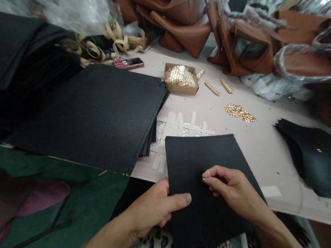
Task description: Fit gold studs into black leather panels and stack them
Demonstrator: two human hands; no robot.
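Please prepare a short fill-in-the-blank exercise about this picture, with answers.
The left hand grips the flat rectangular textured panel, which is coloured ____.
The hand pinching a tiny shiny piece at this panel is the ____ one.
The open brown cardboard box holds shiny pieces coloured ____.
The red keypad phone lies to the box's ____.
Missing words: black; right; gold; left.

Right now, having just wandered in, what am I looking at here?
A person's left hand grips the left edge of a black panel, thumb on top. The right hand pinches a small shiny piece at the panel's middle; whether it is attached, I can't tell. Beyond, gold pieces lie loose on the table, with more black panels stacked to the left.
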